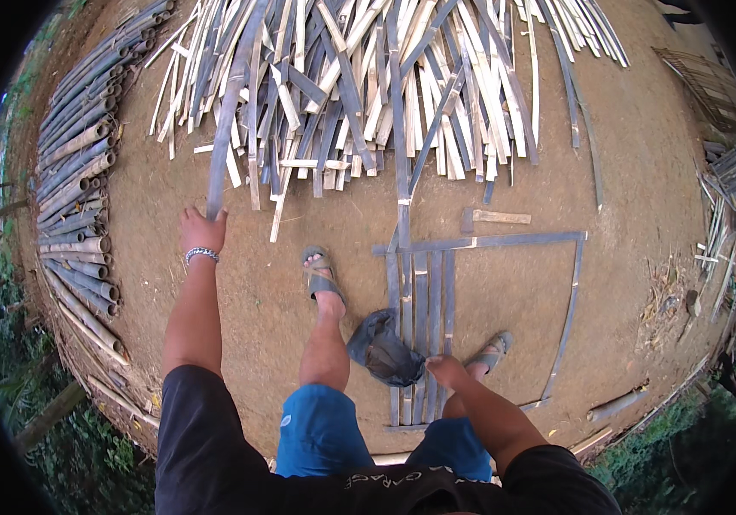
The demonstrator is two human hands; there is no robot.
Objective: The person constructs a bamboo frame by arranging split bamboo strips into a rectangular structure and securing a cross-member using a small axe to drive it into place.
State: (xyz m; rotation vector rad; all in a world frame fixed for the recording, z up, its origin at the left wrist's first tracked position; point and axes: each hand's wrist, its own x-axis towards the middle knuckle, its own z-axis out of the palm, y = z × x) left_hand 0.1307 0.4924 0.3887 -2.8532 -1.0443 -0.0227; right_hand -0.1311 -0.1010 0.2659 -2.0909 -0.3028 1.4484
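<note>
My left hand (203, 230) is stretched out to the left, its fingers closed round the near end of a long dark bamboo strip (235, 120). The strip's far part lies over the pile. Close to my knees, my right hand (445, 372) is closed at the edge of a black plastic bag (377, 330); the bag's contents cannot be made out. Under and beside the bag, several bamboo slats (420, 300) lie side by side within a rectangular outline of strips (514, 240) on the ground. My sandalled feet stand on either side of these slats.
A big heap of split bamboo strips (368, 94) spreads across the far ground. A hatchet (502, 217) with a wooden handle lies just beyond the outline. Bamboo poles (76, 189) are stacked along the left; a short pole (617, 405) lies at the right.
</note>
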